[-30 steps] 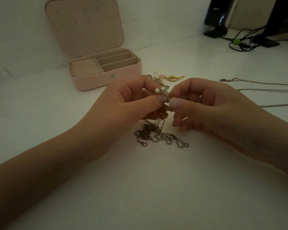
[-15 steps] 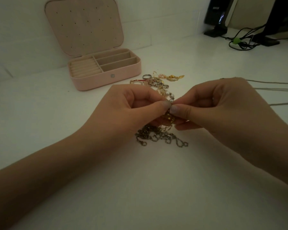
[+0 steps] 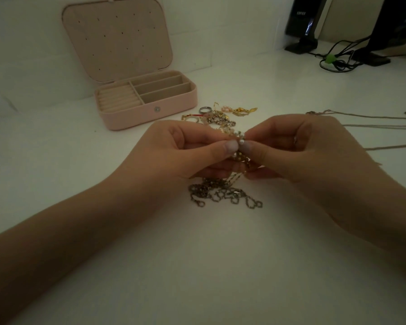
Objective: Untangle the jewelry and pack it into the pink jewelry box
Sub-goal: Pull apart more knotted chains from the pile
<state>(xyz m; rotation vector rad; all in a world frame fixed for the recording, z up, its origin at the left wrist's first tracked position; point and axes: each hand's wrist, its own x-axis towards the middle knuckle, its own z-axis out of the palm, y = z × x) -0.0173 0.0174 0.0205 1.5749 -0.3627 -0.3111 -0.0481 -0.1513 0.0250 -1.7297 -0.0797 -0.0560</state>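
Now | left hand (image 3: 178,151) and right hand (image 3: 298,148) pinch pearl cluster (image 3: 240,138) to tease it from chain tangle (image 3: 220,193) | pink jewelry box (image 3: 148,113) open, ready

There is one view only, from a wide-angle camera worn on the person's head, so nothing is shared with a second view. It looks forward and steeply down across the white counter (image 3: 197,266) from the near edge toward the far wall. It sits close to the work: both forearms enter from the near corners, and the left hand (image 3: 174,151) and right hand (image 3: 302,146) meet just above the middle of the frame. The pink jewelry box (image 3: 148,113) lies farther off at the far left, the black speaker (image 3: 302,17) and cables (image 3: 338,59) at the far right. Straight edges bend toward the borders.
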